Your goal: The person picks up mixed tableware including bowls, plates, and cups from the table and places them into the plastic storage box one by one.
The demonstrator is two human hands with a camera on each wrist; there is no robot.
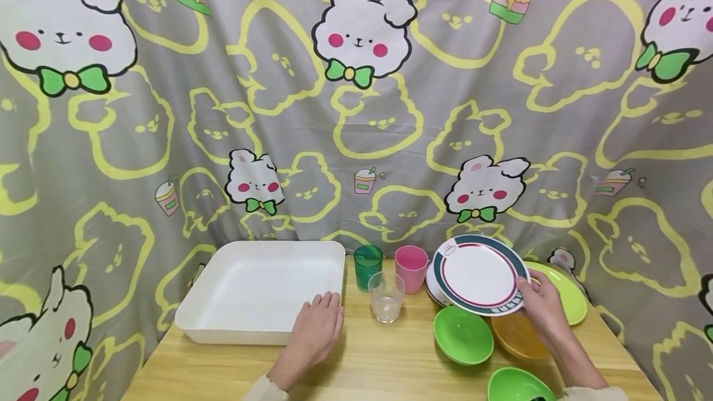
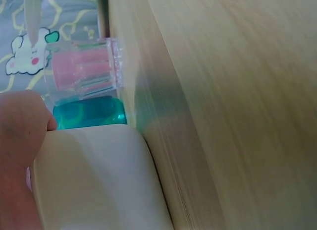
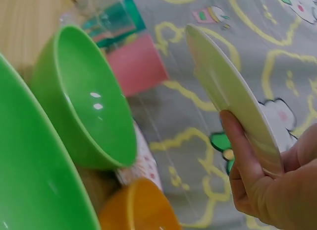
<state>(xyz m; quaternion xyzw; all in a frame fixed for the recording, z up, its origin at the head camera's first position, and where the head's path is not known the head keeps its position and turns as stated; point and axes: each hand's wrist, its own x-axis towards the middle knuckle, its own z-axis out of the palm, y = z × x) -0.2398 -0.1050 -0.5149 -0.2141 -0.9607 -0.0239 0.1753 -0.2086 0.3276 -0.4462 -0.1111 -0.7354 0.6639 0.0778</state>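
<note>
Bunny-curtained tabletop (image 1: 384, 361)
Right hand (image 1: 541, 303) pinches teal-rimmed plate (image 1: 480, 274) by edge; loosened, it could hit green bowl (image 1: 463, 335); straight-fingered left hand (image 1: 316, 327) touches white tray (image 1: 239, 289)

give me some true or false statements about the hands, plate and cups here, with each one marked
1. The right hand holds a plate. True.
2. The left hand is at the white tray. True.
3. The plate lies in the tray. False: it is held up, right of the tray.
4. A clear cup stands nearer the person than the green cup. True.
5. The left hand grips the clear cup. False: neither hand touches it.
</note>
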